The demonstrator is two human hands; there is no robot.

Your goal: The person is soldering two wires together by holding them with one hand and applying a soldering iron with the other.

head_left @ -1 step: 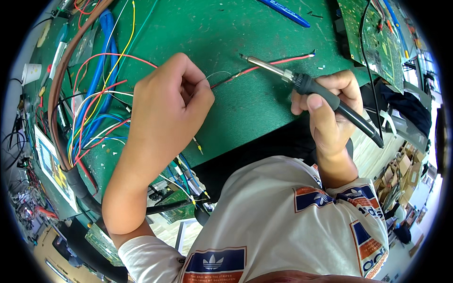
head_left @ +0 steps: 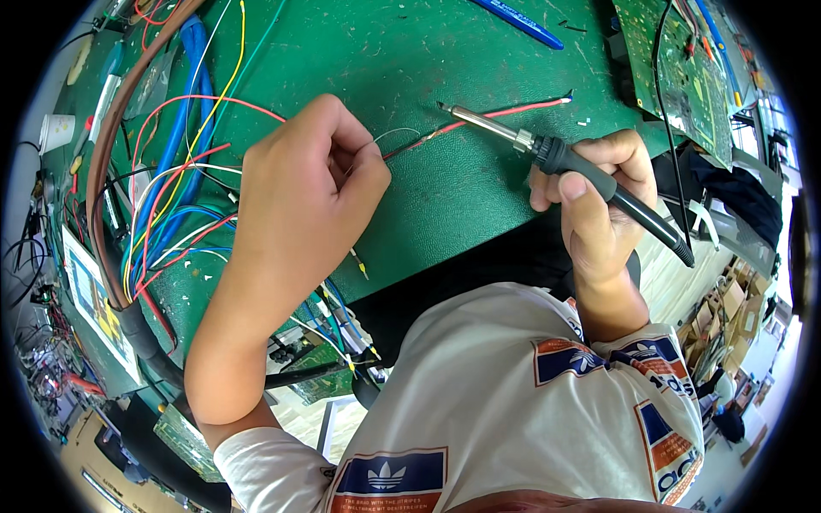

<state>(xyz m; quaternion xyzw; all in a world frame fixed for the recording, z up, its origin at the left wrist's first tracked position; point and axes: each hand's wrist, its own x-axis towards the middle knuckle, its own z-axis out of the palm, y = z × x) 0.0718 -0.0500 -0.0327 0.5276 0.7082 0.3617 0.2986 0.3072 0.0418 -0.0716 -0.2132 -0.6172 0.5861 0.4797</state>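
My left hand [head_left: 308,162] is closed in a pinch above the green mat; its fingertips are mostly hidden. From the pinch a thin silvery solder wire [head_left: 398,130] curves out to the right. Beside it a red wire [head_left: 530,107] runs out from the fingers, with a dark stretch near them and a bare coppery part further along. Whether the fingers grip this wire too, I cannot tell. My right hand [head_left: 599,179] holds a soldering iron [head_left: 590,167] by its black handle. The iron's metal shaft crosses over the red wire, and its tip is beyond the bare part, apart from it.
A bundle of coloured wires [head_left: 158,231] and a thick brown cable [head_left: 101,171] fill the left side. A blue pen [head_left: 517,23] lies at the far edge of view. Green circuit boards [head_left: 684,77] stand at the far right, with a black cord [head_left: 657,68] in front.
The soldering iron's tip has shifted slightly right and toward me. My left hand and the wires have stayed nearly still.
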